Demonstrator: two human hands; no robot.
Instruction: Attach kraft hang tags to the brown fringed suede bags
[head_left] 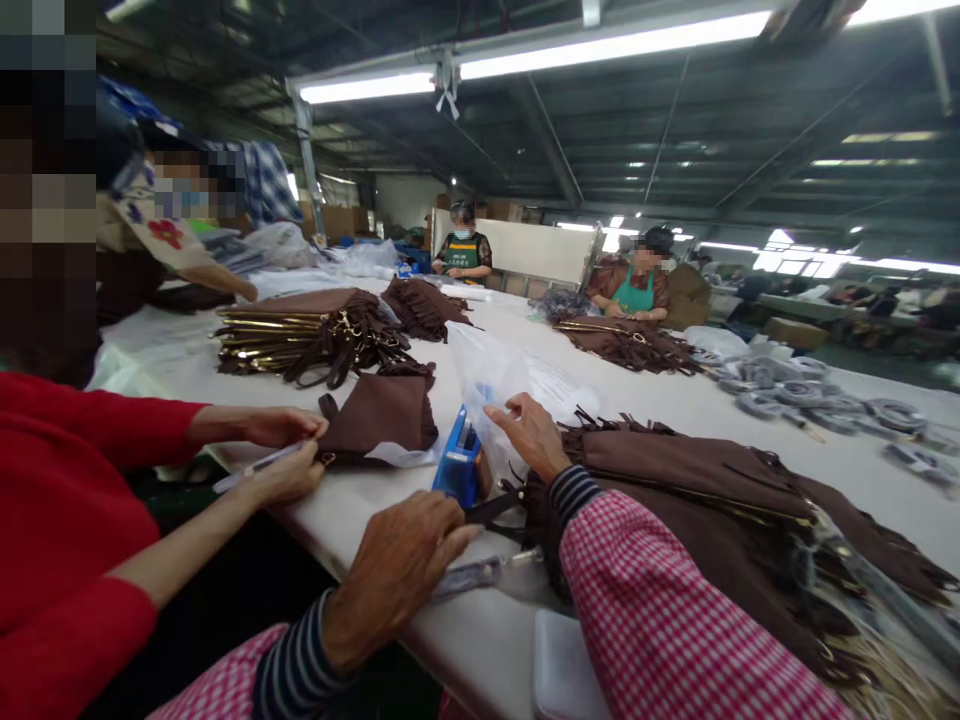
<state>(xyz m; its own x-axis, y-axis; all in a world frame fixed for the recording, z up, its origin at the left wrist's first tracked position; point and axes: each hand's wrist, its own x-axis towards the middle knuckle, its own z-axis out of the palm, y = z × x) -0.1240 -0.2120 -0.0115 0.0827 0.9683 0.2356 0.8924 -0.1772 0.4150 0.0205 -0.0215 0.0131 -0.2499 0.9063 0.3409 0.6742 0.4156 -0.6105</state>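
Observation:
My left hand (401,575) is at the table's near edge, its fingers closed around the end of a dark brown strap (496,506). That strap runs right, toward a brown fringed bag (660,520) on the pile beside my right forearm. My right hand (529,432) is raised over the blue tape dispenser (459,462), with fingers bent and apart. Behind its fingertips stands a crumpled clear plastic bag (480,360); whether they touch it I cannot tell. A plastic-wrapped grey item (469,577) lies just right of my left hand.
At left, a red-sleeved co-worker's hands (289,455) hold a clear wrapped item by another brown bag (382,412). Stacked brown bags with gold zippers (285,330) lie beyond. Wrapped grey coils (810,390) lie at right. A white plastic box (566,665) sits at the near edge.

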